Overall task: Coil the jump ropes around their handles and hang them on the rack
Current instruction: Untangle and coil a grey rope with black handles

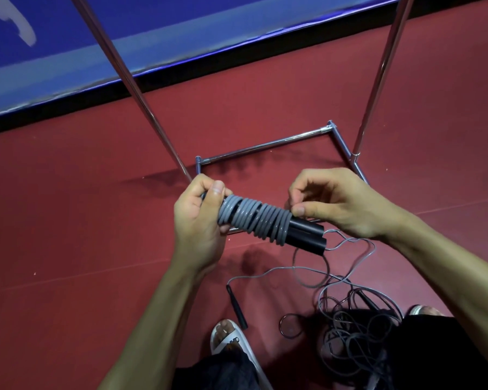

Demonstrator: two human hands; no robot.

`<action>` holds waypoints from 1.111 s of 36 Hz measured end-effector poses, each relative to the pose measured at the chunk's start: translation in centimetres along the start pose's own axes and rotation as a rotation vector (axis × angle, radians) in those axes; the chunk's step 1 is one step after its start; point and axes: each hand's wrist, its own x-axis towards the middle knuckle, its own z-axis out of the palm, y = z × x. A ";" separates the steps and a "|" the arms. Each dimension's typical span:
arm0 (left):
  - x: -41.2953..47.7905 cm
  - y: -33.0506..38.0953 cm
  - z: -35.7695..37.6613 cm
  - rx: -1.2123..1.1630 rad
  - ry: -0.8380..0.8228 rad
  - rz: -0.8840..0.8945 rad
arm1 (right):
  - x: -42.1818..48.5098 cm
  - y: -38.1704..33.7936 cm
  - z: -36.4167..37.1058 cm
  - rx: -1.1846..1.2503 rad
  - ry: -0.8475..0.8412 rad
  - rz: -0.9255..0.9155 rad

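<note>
Grey rope (254,220) lies coiled on the black handles (304,235), whose long axis runs crosswise on the near side of the rack (265,145), our left hand (197,220) gripping one end, our right hand (335,201) pinching the last turn.

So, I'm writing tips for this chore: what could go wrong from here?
The grey coil could spring loose off the black handles if the right hand lets go of the turn it pinches. The trailing rope runs into the tangle on the floor and may snag. The loose handle by the sandal is a trip hazard.
</note>
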 end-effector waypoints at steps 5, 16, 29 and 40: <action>0.1 0.0 0.7 -0.066 0.053 -0.006 | -0.1 0.8 0.7 0.239 0.069 0.020; 0.3 -0.2 1.3 -0.064 0.123 0.012 | -0.3 1.2 1.3 0.342 0.209 -0.074; 0.4 -0.2 0.9 0.154 0.254 0.176 | -0.5 -1.5 1.8 -0.177 0.290 0.032; 0.4 -0.1 0.7 0.326 0.259 0.287 | -0.5 -1.6 3.9 -0.119 0.177 0.040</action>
